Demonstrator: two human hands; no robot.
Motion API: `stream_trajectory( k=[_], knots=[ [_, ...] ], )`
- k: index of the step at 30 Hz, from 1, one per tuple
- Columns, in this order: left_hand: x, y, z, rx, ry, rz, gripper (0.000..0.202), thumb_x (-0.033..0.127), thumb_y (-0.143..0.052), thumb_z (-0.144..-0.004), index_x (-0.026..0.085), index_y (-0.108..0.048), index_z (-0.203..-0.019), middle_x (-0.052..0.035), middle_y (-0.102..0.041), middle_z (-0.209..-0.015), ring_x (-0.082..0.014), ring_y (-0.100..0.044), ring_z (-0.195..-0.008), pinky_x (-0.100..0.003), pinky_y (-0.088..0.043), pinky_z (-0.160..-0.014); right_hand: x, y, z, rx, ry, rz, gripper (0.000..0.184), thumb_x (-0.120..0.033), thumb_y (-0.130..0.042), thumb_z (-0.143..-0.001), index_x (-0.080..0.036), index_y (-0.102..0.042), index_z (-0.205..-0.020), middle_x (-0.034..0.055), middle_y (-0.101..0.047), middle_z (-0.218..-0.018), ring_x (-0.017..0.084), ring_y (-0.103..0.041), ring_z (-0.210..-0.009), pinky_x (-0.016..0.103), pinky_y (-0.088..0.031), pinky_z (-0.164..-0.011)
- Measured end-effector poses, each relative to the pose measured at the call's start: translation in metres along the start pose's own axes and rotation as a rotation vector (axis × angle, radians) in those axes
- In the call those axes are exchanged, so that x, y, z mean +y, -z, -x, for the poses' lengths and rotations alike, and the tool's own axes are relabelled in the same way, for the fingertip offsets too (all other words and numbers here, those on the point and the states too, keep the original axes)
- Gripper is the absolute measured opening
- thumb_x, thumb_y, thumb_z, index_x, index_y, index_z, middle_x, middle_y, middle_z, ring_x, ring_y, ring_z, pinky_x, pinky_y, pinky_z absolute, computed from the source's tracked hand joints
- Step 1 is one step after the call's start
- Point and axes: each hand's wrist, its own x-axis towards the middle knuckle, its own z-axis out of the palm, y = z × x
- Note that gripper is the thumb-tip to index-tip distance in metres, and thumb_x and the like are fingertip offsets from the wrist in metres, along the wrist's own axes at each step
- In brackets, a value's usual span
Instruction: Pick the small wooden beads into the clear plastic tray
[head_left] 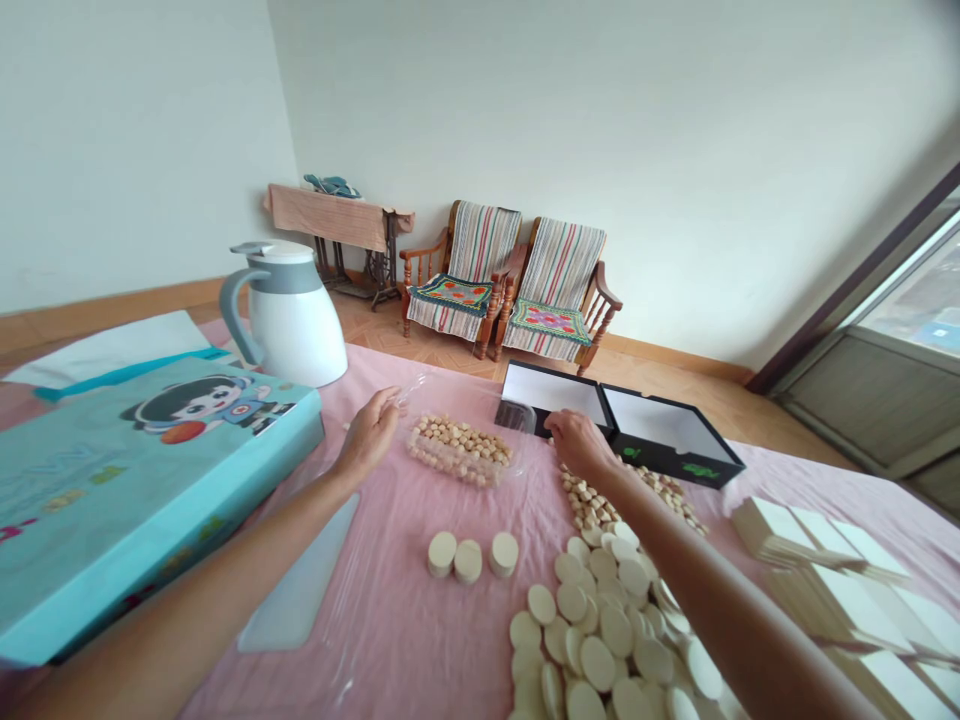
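A clear plastic container [480,480] holding small round wooden pieces [461,440] sits on the pink cloth between my hands. My left hand [373,430] is closed at its far left edge, fingertips on the clear plastic. Curled by the right end of the container is my right hand [581,442], just in front of the black box; whether it grips anything is hard to make out. More small wooden pieces [589,500] lie under my right wrist. Nearer, a heap of pale wooden discs [596,660] spreads beneath my right forearm, with three short stacks of discs [468,562] left of it.
An open black box [667,455] with white insides stands behind my right hand. Stacked pale wooden squares [840,600] lie at right. A light-blue box [150,480], a white jug [296,325] and a translucent white sheet [300,580] are at left. Two wooden chairs [555,290] stand beyond.
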Motion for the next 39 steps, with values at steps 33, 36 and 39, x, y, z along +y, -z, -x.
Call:
stream_trajectory(
  k=[33, 36, 39],
  knots=[
    [-0.003, -0.001, -0.002, 0.017, 0.014, 0.004, 0.045, 0.034, -0.039, -0.082, 0.015, -0.051, -0.121, -0.0107, -0.068, -0.108, -0.0228, -0.067, -0.096, -0.038, -0.05, -0.087, -0.041, 0.034, -0.003, 0.266, 0.064, -0.571, 0.015, -0.018, -0.05, -0.076, -0.018, -0.06, -0.088, 0.0013, -0.062, -0.081, 0.011, -0.057, -0.066, 0.022, -0.044, -0.064],
    [-0.001, 0.0, -0.002, 0.011, 0.018, 0.013, 0.046, 0.035, -0.038, -0.082, 0.014, -0.051, -0.121, -0.0115, -0.068, -0.108, -0.0228, -0.067, -0.095, -0.038, -0.05, -0.087, -0.043, 0.04, -0.001, 0.265, 0.093, -0.634, 0.019, -0.02, -0.05, -0.078, -0.018, -0.061, -0.094, 0.0021, -0.064, -0.089, 0.01, -0.059, -0.069, 0.021, -0.044, -0.064],
    [-0.001, 0.0, -0.002, 0.013, 0.016, 0.007, 0.047, 0.036, -0.039, -0.081, 0.014, -0.052, -0.121, -0.0111, -0.069, -0.105, -0.0226, -0.068, -0.093, -0.037, -0.05, -0.087, -0.027, 0.038, 0.004, 0.254, 0.046, -0.409, 0.017, -0.015, -0.048, -0.078, -0.017, -0.062, -0.088, 0.0032, -0.064, -0.082, 0.012, -0.058, -0.07, 0.022, -0.043, -0.067]
  ],
)
